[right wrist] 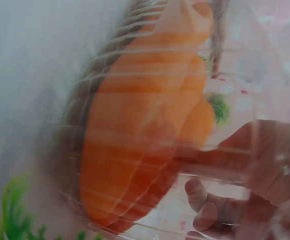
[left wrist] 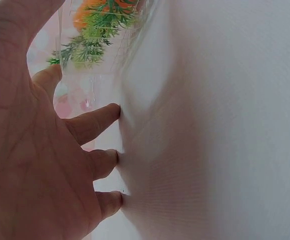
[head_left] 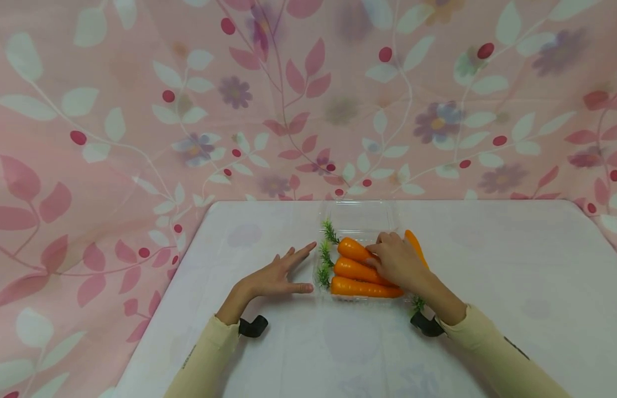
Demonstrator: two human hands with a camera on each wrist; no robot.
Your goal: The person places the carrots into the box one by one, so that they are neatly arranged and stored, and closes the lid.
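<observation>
Three orange carrots (head_left: 366,287) with green tops (head_left: 324,275) lie side by side in a clear plastic box (head_left: 358,298). The right hand (head_left: 399,262) reaches over the box, its fingers and thumb on the rearmost carrot (head_left: 352,249). Through the clear wall, the right wrist view shows the carrots (right wrist: 135,125) and the right hand (right wrist: 269,170) beside them. At the box's left side, the left hand (head_left: 273,276) is spread, thumb and index finger near the wall. In the left wrist view the left hand (left wrist: 45,145) has its fingers apart, holding nothing.
Another carrot (head_left: 416,249) shows behind the right hand, at the box's right, and a green top (head_left: 418,303) peeks out by the right wrist. The clear lid (head_left: 358,215) stands raised behind the box. A white cloth (head_left: 512,331) covers the table; a floral curtain hangs behind.
</observation>
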